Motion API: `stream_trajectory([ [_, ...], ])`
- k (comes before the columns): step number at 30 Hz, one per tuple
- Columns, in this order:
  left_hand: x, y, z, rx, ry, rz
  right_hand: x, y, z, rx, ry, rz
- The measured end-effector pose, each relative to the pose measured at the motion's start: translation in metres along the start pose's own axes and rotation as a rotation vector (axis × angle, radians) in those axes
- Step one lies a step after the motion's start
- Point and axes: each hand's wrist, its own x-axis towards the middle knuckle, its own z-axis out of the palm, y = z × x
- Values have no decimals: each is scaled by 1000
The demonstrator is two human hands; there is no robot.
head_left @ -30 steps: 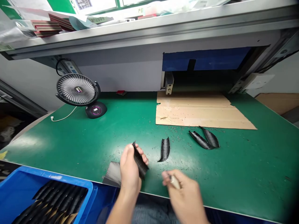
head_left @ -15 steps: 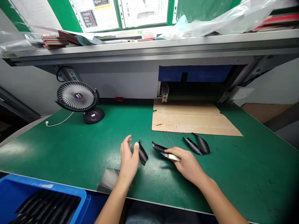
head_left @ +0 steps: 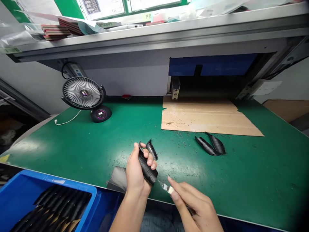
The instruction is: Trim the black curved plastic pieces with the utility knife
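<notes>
Left hand (head_left: 135, 174), fingers curled tight, grips two black ribbed plastic parts (head_left: 147, 168) above a blue crate (head_left: 60, 181); right hand (head_left: 194, 206) pinches a small craft knife (head_left: 166, 188) narrowly nearby.

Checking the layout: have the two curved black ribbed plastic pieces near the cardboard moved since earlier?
No, the two black pieces sit just as before, below the front edge of the tan cardboard sheet.
</notes>
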Motion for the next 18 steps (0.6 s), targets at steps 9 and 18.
stream_trajectory([
  [9, -15, -1, 3, 146, -55, 80, 19, -18, -3, 31, -227, 141],
  [18, -17, -3, 4, 165, -20, 134, 13, -7, 4, -251, -118, 111],
])
